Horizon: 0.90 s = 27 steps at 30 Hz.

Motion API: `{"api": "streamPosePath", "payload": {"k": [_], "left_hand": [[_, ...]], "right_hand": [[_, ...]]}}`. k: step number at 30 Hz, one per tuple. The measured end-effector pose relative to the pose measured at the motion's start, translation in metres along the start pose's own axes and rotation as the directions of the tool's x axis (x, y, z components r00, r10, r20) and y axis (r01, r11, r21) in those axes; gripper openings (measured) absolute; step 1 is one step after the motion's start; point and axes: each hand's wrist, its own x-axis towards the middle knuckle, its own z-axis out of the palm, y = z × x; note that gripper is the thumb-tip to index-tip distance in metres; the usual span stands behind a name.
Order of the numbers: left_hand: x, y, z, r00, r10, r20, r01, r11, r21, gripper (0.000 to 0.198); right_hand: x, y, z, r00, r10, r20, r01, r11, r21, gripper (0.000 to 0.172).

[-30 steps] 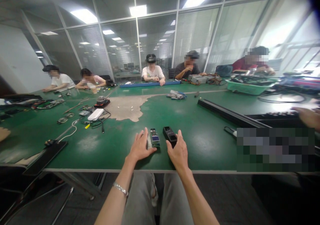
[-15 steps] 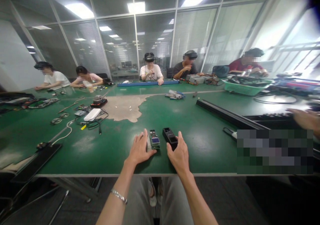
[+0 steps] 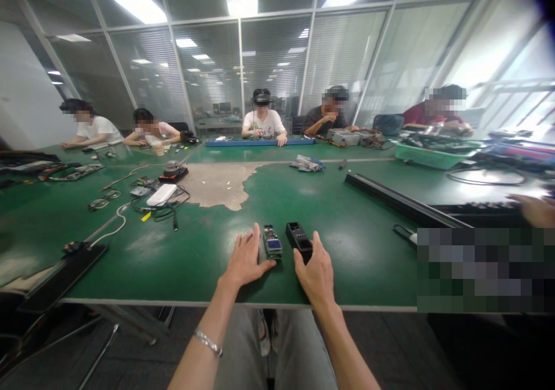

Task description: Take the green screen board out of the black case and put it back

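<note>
A small circuit board with a blue screen (image 3: 273, 244) lies on the green table, just right of my left hand (image 3: 248, 258). That hand is open, its thumb stretched along the board's near end. To the board's right is a black plastic casing (image 3: 298, 239) with square openings. My right hand (image 3: 315, 267) rests at the casing's right and near side, thumb and fingers apart around its near end. The hand does not visibly grip it.
Cables and a white box (image 3: 162, 195) lie at the left, a black tray (image 3: 65, 277) at the left edge. A long black bar (image 3: 403, 200) and green basket (image 3: 436, 154) are at the right. Several people sit across the table; another person's hand (image 3: 535, 209) shows far right.
The view has shifted slightly, moving the table items a little to the right in the picture. My hands keep nearly the same places beside the board and casing.
</note>
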Motion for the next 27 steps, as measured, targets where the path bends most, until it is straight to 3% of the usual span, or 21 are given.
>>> {"api": "streamPosePath", "payload": {"k": [4, 8, 15, 20, 27], "left_hand": [[0.000, -0.002, 0.001, 1.000, 0.008, -0.009, -0.008, 1.000, -0.002, 0.110], [0.001, -0.004, 0.002, 1.000, 0.013, -0.005, -0.013, 1.000, -0.003, 0.111], [0.001, -0.004, 0.003, 1.000, 0.006, -0.020, -0.007, 1.000, -0.025, 0.118], [0.000, -0.003, 0.001, 1.000, -0.002, -0.024, 0.002, 0.999, -0.037, 0.118], [0.000, -0.004, 0.001, 1.000, 0.010, -0.011, -0.011, 0.999, -0.048, 0.115]], "right_hand": [[-0.001, -0.003, -0.002, 1.000, 0.021, 0.007, -0.021, 1.000, 0.010, 0.073], [0.001, -0.013, -0.011, 0.991, 0.127, -0.041, -0.124, 0.990, 0.064, 0.076], [0.009, -0.057, -0.021, 0.989, 0.148, -0.027, -0.136, 0.954, 0.266, 0.079], [0.007, -0.083, -0.011, 0.996, 0.090, 0.007, -0.089, 0.974, 0.207, 0.078], [0.002, -0.091, -0.002, 0.999, 0.037, 0.001, -0.037, 0.996, 0.084, 0.073]]}}
